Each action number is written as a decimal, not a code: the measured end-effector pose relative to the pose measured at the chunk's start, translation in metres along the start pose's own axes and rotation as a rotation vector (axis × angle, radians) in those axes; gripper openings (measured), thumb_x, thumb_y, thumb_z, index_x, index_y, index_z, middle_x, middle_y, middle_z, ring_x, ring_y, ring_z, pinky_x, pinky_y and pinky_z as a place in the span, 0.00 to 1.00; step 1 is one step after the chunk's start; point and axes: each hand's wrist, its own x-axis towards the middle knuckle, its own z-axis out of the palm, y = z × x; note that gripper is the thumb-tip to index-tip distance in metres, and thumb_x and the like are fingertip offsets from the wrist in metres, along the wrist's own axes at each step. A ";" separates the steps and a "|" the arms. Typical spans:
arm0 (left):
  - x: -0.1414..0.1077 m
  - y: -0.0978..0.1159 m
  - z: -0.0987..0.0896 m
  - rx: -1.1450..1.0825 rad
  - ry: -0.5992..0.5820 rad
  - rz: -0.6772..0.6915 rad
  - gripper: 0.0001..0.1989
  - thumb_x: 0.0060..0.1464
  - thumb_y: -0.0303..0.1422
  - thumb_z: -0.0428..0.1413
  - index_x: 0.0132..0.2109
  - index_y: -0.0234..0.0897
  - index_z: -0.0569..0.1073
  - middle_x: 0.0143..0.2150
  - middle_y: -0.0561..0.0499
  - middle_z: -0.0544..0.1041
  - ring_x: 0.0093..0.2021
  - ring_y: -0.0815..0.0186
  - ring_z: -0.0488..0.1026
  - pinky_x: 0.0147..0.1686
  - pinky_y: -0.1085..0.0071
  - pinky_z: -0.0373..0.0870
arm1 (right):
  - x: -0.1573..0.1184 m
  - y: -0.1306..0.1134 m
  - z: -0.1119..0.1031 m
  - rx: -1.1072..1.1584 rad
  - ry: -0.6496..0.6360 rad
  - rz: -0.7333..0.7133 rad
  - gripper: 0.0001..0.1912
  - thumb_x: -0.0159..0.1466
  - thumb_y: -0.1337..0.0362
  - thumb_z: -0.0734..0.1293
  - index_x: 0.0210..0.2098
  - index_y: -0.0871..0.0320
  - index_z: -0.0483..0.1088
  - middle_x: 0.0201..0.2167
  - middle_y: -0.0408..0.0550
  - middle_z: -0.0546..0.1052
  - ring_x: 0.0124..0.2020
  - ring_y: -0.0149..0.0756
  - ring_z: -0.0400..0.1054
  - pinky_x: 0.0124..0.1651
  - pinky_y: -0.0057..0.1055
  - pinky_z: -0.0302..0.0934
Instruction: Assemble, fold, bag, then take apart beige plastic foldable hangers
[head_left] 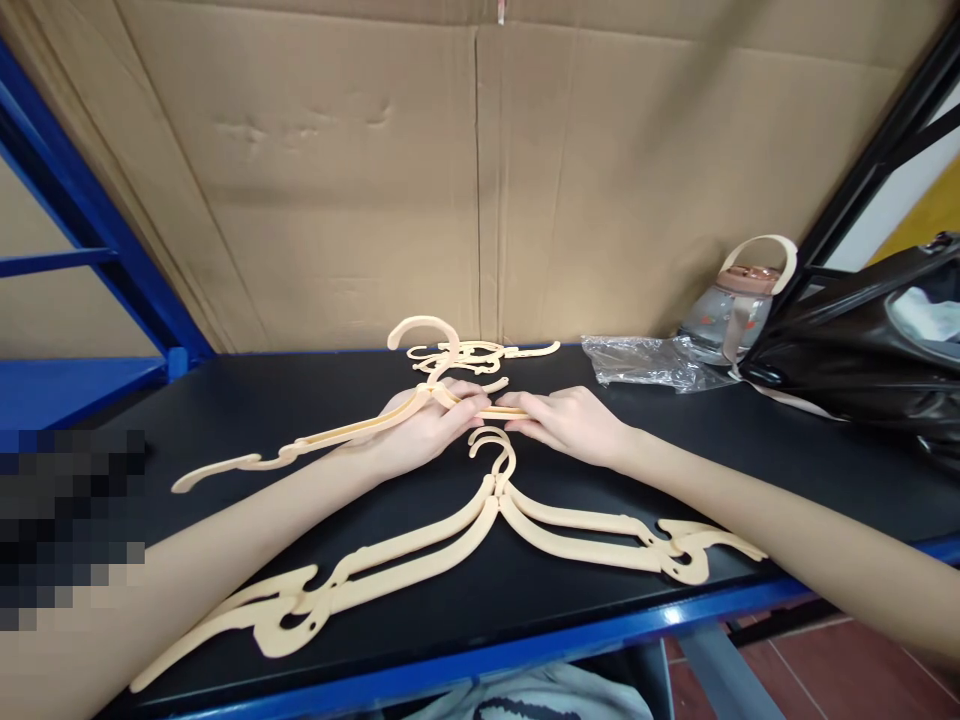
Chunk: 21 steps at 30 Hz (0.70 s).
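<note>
Two cream plastic clothes hangers, the hanger pair (497,492), lie spread out and overlapping on a black tabletop (187,400), hooks pointing away from the person. Beyond the hanger pair, a third cream hanger, the held hanger (360,430), is raised in both hands, its hook upward and its left arm reaching out over the left wrist. The left hand (431,430) pinches the held hanger's right arm near the neck; its lower fingers are partly hidden. The right hand (570,425) pinches the same arm farther out, thumb and forefinger closed on it. A short cream tip shows just past the left fingertips; what it belongs to cannot be told.

Behind the held hanger, farther from the hanger pair, lies a small group of cream folded hangers (491,350), partly screened by the raised hook. Beyond the hanger pair and to its right are a crumpled clear plastic bag (641,362), a water bottle (724,320) with a looped handle, and a glossy black bag (862,340) at the table's side. A cardboard sheet (330,200) closes off the back, and a blue metal frame (97,200) slants up to the left of the hanger pair. Both forearms cross above the hanger pair's outer ends, covering parts of them.
</note>
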 end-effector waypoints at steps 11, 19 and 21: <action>-0.001 -0.004 0.000 -0.076 0.043 -0.130 0.13 0.66 0.31 0.42 0.49 0.32 0.69 0.45 0.42 0.76 0.45 0.58 0.74 0.41 0.61 0.74 | 0.003 0.027 0.001 0.423 0.097 0.330 0.23 0.73 0.53 0.46 0.51 0.57 0.64 0.27 0.42 0.74 0.27 0.32 0.69 0.38 0.29 0.59; 0.000 -0.003 -0.002 -0.063 0.021 -0.077 0.13 0.67 0.32 0.42 0.50 0.34 0.68 0.45 0.43 0.76 0.43 0.60 0.75 0.40 0.63 0.75 | 0.049 0.071 0.026 0.320 -0.094 0.316 0.08 0.64 0.62 0.66 0.39 0.55 0.76 0.37 0.46 0.74 0.34 0.33 0.69 0.41 0.28 0.59; -0.002 -0.003 -0.001 -0.078 -0.011 -0.079 0.14 0.67 0.33 0.42 0.51 0.35 0.68 0.47 0.44 0.75 0.43 0.61 0.74 0.41 0.64 0.74 | 0.065 0.072 0.030 0.304 -0.130 0.268 0.09 0.64 0.62 0.67 0.42 0.54 0.77 0.36 0.45 0.73 0.34 0.31 0.69 0.40 0.26 0.59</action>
